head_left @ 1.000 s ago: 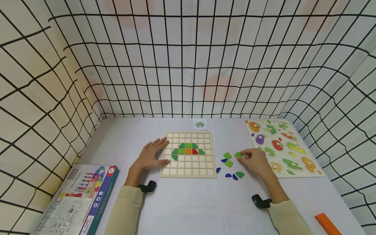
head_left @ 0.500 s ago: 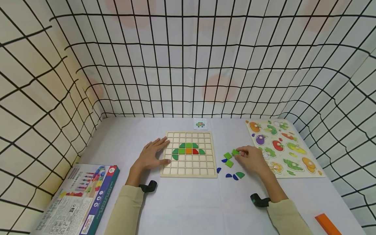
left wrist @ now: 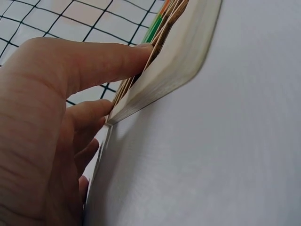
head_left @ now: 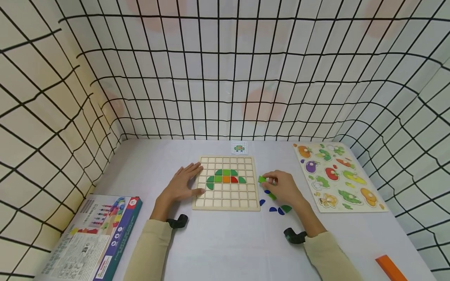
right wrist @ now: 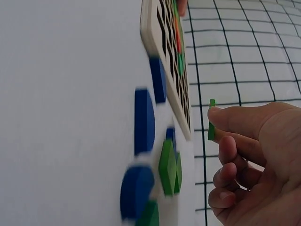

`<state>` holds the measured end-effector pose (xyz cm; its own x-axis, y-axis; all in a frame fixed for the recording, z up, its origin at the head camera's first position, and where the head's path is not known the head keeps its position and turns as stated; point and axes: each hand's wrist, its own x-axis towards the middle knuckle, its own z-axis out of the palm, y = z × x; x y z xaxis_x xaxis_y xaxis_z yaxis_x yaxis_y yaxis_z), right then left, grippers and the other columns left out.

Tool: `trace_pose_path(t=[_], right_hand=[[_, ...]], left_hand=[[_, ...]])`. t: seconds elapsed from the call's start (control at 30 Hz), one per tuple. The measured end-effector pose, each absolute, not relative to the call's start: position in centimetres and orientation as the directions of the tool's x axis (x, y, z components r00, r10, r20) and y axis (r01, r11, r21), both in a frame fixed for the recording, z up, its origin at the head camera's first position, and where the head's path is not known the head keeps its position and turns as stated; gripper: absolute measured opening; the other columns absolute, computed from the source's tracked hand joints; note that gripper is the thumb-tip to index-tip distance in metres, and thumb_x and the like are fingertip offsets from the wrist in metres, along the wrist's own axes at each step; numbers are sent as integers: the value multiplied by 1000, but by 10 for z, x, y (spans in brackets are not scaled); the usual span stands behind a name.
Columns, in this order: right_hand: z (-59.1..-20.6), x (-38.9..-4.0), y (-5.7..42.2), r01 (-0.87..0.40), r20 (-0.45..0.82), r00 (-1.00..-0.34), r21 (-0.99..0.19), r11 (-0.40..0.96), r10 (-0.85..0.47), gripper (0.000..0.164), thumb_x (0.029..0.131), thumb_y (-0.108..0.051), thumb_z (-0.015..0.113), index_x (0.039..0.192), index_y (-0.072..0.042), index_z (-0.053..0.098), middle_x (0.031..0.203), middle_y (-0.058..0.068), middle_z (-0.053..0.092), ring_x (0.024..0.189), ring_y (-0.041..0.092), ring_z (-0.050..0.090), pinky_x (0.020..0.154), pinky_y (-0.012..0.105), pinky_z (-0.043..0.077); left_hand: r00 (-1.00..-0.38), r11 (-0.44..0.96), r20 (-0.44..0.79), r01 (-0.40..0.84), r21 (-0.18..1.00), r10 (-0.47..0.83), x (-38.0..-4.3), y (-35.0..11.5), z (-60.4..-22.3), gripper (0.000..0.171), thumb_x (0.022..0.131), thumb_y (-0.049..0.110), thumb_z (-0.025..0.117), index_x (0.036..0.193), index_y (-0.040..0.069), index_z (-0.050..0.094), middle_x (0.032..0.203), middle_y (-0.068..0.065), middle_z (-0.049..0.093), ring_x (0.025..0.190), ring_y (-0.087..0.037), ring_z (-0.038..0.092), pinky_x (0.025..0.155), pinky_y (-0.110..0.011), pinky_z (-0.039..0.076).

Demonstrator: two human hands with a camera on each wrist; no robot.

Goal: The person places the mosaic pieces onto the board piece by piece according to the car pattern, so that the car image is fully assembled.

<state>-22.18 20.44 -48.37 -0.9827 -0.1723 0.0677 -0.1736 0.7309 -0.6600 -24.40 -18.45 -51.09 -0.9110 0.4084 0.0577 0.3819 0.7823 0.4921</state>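
A wooden grid board [head_left: 225,203] lies mid-table, with green, orange and red tiles forming a shape in its cells. My left hand [head_left: 177,188] rests at its left edge, fingers extended and thumb on the rim. Just right of the board, my right hand [head_left: 283,187] pinches a green square tile [right wrist: 211,132] between thumb and forefinger, raised above the table in the right wrist view. Below that hand lie several blue half-round tiles [head_left: 272,209], a green quarter-round tile [head_left: 286,209] and more green square tiles [right wrist: 167,167], partly hidden in the head view.
Behind the board sits a small picture card [head_left: 239,148]. A vegetable puzzle board [head_left: 346,201] lies at the right, an orange block [head_left: 391,267] at the front right. At the left is a printed box [head_left: 88,242]. Black netting [head_left: 218,82] surrounds the table.
My right hand has moved left with the green square tile, lifting it from beside the loose tiles to near the board's right edge. The left hand has stayed at the board.
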Motion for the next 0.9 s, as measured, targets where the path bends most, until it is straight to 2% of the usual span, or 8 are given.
trace_pose_path(t=[0.2,0.53,0.9], right_hand=[[-481,-225,170,-202,56,-973,-684,701,-225,29,92,-18,78,119,-7,76,82,1,56,76,17,46,61,26,35],[-484,-233,124,-299,89,-933,-733,611,-349,25,92,-15,78,116,-10,78,77,-1,59,62,12,42,54,22,34],[-489,-235,93,-324,71,-913,-725,607,-402,25,91,-18,80,115,-11,79,73,-2,55,70,12,48,58,22,38]], left_hand=[[-909,771,51,381,511,414,-244,-187,-513,91,84,52,70,160,12,38,171,-6,28,158,-30,25,131,-54,12],[-909,787,67,392,477,411,-246,-185,-513,91,85,55,68,160,13,38,169,-6,32,158,-31,27,129,-58,17],[-913,789,63,382,481,403,-244,-183,-512,91,85,54,69,161,13,37,170,-5,31,158,-32,26,129,-58,16]])
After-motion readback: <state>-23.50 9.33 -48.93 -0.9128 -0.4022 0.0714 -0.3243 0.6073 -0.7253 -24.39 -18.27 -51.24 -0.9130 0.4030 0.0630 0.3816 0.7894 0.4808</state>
